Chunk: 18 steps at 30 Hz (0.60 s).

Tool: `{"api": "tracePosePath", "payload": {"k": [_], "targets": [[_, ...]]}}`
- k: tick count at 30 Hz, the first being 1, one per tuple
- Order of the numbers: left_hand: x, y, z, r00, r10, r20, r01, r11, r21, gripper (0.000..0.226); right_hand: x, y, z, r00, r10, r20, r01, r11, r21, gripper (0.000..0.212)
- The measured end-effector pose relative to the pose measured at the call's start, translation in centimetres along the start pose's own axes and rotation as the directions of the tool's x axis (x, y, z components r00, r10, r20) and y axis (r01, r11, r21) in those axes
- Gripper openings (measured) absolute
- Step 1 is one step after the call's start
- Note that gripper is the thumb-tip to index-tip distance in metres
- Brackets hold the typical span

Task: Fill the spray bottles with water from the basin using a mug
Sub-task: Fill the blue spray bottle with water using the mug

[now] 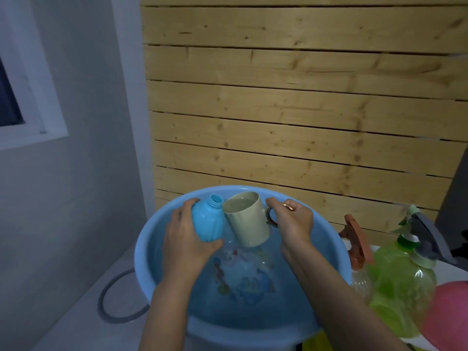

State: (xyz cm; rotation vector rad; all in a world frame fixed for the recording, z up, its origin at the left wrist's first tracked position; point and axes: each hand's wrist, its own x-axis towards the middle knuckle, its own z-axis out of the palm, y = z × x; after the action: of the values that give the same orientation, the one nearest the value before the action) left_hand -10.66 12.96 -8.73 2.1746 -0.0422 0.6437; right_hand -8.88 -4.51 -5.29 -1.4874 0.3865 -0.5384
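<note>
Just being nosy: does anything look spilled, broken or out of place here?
Nothing stands out. The blue bottle has no cap and leans, but the left hand holds it over the basin, beside the mug in the right hand.

one blue basin [152, 254]. one beige mug [247, 221]. one blue bottle [207, 224], uncapped. on the counter [448, 273], by the basin's right edge, three spray bottles: one clear bottle [359, 277] with a rust trigger, one bright green bottle [387, 269], one pale green bottle [421, 279]. one pink round thing [448, 315]. one grey hose [103, 297] on the floor.
</note>
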Motion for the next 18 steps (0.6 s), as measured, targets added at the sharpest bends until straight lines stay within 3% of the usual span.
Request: {"api": "tracePosePath", "payload": {"k": [7, 10, 18], "targets": [[0.15, 0.02, -0.11, 0.999, -0.019, 0.028, 0.015, 0.993, 0.119, 0.095, 0.2, -0.46, -0.52, 0.996, -0.07, -0.053, 0.077, 0.985, 0.155, 0.044], [0.2, 0.1, -0.2, 0.999, -0.009, 0.052, -0.003, 0.974, 0.225, 0.099, 0.29, -0.44, -0.48, 0.989, -0.128, -0.068, 0.137, 0.979, 0.15, 0.035], [0.24, 0.17, -0.47, 0.988, -0.065, 0.138, 0.009, 0.93, 0.369, 0.098, 0.4, -0.29, -0.29, 0.966, -0.24, -0.095, 0.248, 0.964, 0.096, 0.04]]}}
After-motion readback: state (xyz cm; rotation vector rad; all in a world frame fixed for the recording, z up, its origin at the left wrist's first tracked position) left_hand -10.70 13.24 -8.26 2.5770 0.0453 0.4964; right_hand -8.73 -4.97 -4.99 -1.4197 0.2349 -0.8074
